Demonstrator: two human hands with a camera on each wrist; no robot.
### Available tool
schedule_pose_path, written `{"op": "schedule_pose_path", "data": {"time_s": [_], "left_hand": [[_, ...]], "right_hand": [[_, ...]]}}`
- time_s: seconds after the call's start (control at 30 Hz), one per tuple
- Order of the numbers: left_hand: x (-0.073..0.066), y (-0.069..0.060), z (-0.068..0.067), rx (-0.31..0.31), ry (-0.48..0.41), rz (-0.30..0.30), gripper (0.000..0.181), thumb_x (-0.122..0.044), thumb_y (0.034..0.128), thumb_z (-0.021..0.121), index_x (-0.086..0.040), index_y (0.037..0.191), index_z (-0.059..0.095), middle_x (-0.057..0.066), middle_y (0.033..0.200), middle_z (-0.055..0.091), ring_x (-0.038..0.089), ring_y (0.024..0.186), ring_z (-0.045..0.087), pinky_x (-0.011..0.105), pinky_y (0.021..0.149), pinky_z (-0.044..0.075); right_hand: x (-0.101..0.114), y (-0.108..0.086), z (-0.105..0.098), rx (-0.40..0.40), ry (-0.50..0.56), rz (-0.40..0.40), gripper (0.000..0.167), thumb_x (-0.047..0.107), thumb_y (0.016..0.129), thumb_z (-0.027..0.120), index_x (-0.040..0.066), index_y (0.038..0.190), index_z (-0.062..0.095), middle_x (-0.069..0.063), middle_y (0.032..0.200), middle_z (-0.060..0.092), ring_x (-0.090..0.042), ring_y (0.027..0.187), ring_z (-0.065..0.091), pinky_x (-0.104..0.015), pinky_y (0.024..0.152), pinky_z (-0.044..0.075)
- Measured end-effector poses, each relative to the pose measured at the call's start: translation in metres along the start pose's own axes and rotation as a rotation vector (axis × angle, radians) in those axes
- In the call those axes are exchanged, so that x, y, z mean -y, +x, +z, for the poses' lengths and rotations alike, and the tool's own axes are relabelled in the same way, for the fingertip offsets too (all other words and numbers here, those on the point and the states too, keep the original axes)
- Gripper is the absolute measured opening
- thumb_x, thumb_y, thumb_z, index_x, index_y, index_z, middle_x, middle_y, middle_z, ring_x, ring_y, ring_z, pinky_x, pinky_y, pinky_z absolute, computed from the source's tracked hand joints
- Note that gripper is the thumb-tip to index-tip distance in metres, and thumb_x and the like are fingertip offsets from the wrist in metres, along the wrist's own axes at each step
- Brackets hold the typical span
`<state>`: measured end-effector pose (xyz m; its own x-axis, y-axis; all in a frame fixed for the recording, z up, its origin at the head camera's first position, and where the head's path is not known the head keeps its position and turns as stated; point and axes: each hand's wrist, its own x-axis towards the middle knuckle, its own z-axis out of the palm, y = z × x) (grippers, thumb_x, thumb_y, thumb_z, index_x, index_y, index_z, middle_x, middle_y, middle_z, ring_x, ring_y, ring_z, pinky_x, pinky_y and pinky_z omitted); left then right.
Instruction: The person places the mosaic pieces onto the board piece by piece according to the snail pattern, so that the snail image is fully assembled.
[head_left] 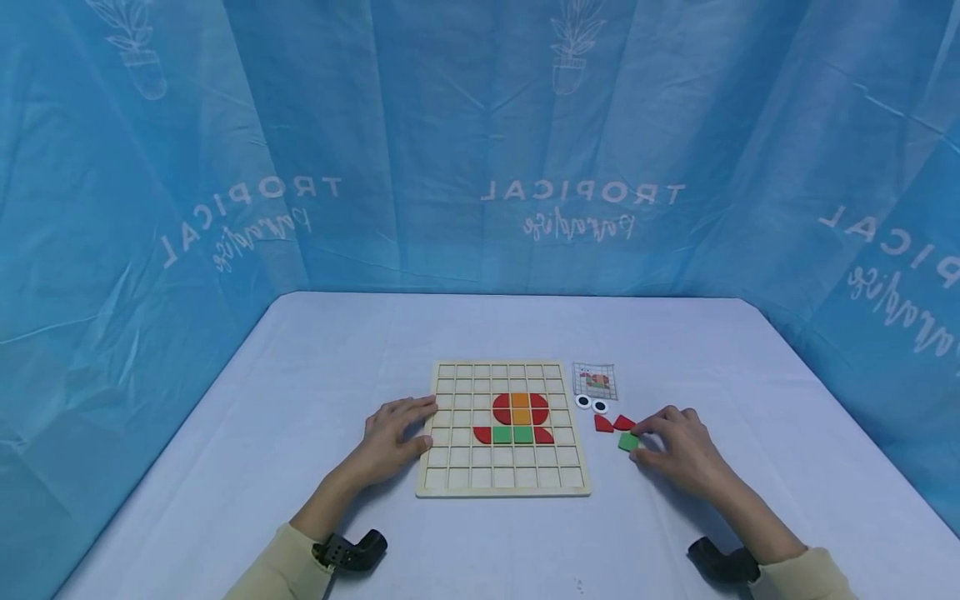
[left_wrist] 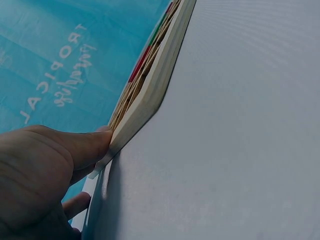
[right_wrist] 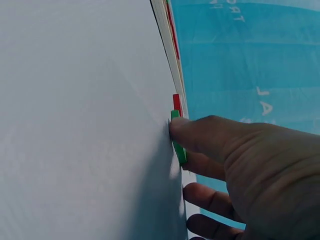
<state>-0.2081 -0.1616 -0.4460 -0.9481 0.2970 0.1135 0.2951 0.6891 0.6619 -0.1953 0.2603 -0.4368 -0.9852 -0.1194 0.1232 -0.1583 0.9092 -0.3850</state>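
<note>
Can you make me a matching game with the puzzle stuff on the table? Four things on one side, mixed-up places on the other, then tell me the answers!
Things:
1. Left hand
2. Loose green square
3. Orange squares
4. Round eye pieces

Places:
A. Between curved red pieces on the grid board
B. At the grid board's left edge
C. Next to the small picture card
D. Pinched by the right hand

Pairs: 1-B, 2-D, 3-A, 4-C
</note>
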Motion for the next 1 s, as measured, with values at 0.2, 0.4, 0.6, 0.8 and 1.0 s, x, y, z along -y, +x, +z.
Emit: {"op": "schedule_pose_path", "data": {"time_s": [0.2, 0.4, 0.6, 0.8, 1.0], "left_hand": [[0.001, 0.0, 0.001, -0.006, -0.002, 0.005, 0.05, -0.019, 0.0885, 0.064, -0.011, 0.136, 0.051, 0.006, 0.148, 0.043, 0.035, 0.137, 0.027, 0.058, 0.107, 0.012], [0.002, 0.0, 0.0, -0.004, -0.004, 0.023, 0.049, -0.019, 0.0892, 0.064, -0.009, 0.136, 0.051, 0.007, 0.147, 0.043, 0.036, 0.136, 0.027, 0.06, 0.106, 0.013], [0.001, 0.0, 0.0, -0.003, -0.011, 0.028, 0.05, -0.019, 0.089, 0.064, -0.009, 0.136, 0.051, 0.007, 0.147, 0.043, 0.037, 0.136, 0.027, 0.06, 0.106, 0.013], [0.0, 0.001, 0.0, 0.007, -0.015, 0.002, 0.051, -0.018, 0.0886, 0.064, -0.01, 0.136, 0.05, 0.006, 0.148, 0.043, 0.036, 0.139, 0.025, 0.059, 0.109, 0.01], [0.0, 0.0, 0.0, 0.009, -0.026, -0.005, 0.05, -0.018, 0.0886, 0.064, -0.01, 0.136, 0.05, 0.005, 0.148, 0.042, 0.035, 0.139, 0.024, 0.058, 0.11, 0.009]], "right_hand": [[0.0, -0.001, -0.001, -0.02, 0.007, -0.011, 0.026, 0.022, 0.073, 0.079, 0.014, 0.097, 0.073, -0.01, 0.103, 0.061, -0.025, 0.096, 0.046, -0.037, 0.073, 0.043], [0.015, 0.004, -0.005, -0.039, 0.04, -0.043, 0.024, 0.02, 0.074, 0.078, 0.014, 0.096, 0.073, -0.007, 0.101, 0.061, -0.024, 0.097, 0.045, -0.035, 0.073, 0.043], [0.046, 0.018, -0.002, -0.044, 0.063, -0.114, 0.022, 0.023, 0.075, 0.078, 0.017, 0.095, 0.073, -0.004, 0.098, 0.061, -0.02, 0.094, 0.043, -0.029, 0.069, 0.036], [0.082, 0.038, 0.012, -0.01, 0.097, -0.151, 0.023, 0.025, 0.075, 0.078, 0.02, 0.097, 0.072, -0.002, 0.103, 0.061, -0.022, 0.104, 0.044, -0.037, 0.08, 0.044], [0.117, 0.055, 0.029, 0.014, 0.117, -0.222, 0.026, 0.028, 0.074, 0.079, 0.019, 0.098, 0.073, -0.001, 0.103, 0.062, -0.02, 0.101, 0.046, -0.037, 0.08, 0.044]]}}
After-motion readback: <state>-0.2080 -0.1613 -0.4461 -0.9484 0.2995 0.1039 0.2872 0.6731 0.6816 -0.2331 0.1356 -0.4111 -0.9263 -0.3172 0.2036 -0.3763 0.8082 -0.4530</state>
